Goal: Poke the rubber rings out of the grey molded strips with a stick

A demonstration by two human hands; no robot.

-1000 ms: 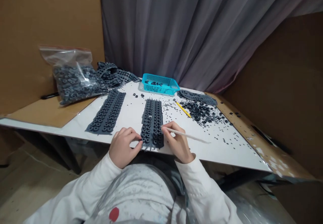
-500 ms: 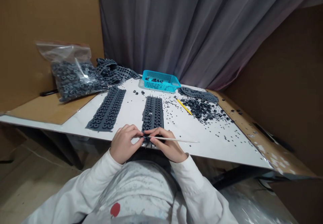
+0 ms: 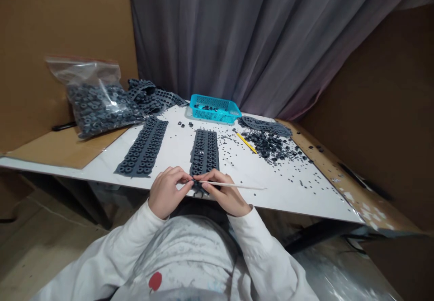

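Note:
My right hand is closed around a thin white stick, which points off to the right. Its other end reaches the fingertips of my left hand. Those fingers are pinched together at a small dark piece, mostly hidden between both hands. Just beyond my fingers lies a dark grey moulded sheet with rows of ring shapes, its near end under my hands. A second such sheet rests flat to the left.
A clear zip bag of grey rings stands at the back left, beside crumpled sheets. Behind is a blue basket. At right lie a yellow pen-like tool, a heap of small dark pieces, and another sheet.
Both hands stay together at the near edge of the sheet. The stick has tilted slightly, its free end a little higher, and the whole view has shifted a touch.

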